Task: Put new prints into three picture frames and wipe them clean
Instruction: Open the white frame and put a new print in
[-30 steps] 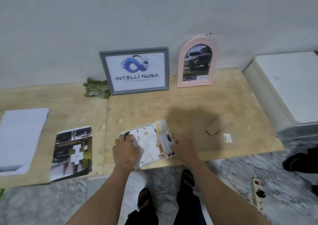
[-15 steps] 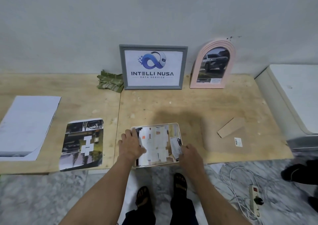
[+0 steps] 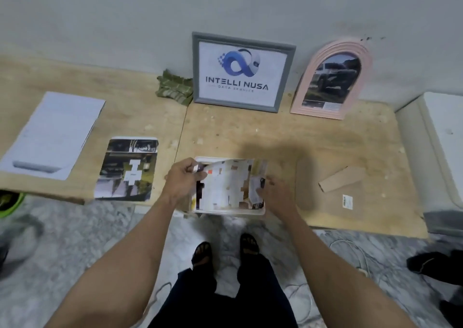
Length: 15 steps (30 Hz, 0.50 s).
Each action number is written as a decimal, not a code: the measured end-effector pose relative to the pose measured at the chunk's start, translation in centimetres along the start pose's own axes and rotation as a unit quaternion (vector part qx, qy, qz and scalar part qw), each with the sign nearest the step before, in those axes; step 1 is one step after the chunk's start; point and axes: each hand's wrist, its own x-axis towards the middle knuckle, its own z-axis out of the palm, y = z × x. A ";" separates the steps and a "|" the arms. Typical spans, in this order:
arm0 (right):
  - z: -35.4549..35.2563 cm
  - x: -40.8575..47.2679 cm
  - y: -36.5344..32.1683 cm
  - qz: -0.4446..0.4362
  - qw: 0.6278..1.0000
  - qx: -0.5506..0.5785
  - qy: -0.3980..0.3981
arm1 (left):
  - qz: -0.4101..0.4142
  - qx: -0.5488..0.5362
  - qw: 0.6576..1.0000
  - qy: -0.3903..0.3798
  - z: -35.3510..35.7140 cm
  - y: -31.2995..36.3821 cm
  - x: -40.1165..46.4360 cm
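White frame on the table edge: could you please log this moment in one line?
left hand: pinches print corner | right hand: rests on white rectangular frame

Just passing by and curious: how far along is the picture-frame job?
Two frames look finished: the grey frame and the pink arched frame stand against the wall with prints inside. The third, a white frame, is in hand: the left hand pinches a print over it, the right hand steadies. Wiping looks left; a green cloth lies untouched.
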 end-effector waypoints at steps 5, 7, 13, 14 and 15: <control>-3.2 2.1 -3.7 -0.010 0.982 0.158 -0.104 | -0.055 -0.081 0.994 0.057 -2.3 1.0 -1.4; -4.2 3.0 -6.7 -0.042 0.977 0.167 -0.125 | -0.058 -0.107 0.989 0.086 -2.9 1.5 -1.9; -4.9 4.4 -15.2 -0.119 0.966 0.153 -0.172 | -0.066 -0.155 0.968 0.189 -4.3 1.8 -3.9; -4.4 4.5 -16.7 -0.131 0.964 0.139 -0.186 | -0.063 -0.171 0.961 0.209 -4.9 1.7 -4.4; -3.7 4.9 -17.8 -0.141 0.962 0.134 -0.190 | -0.061 -0.185 0.955 0.222 -5.3 1.6 -4.7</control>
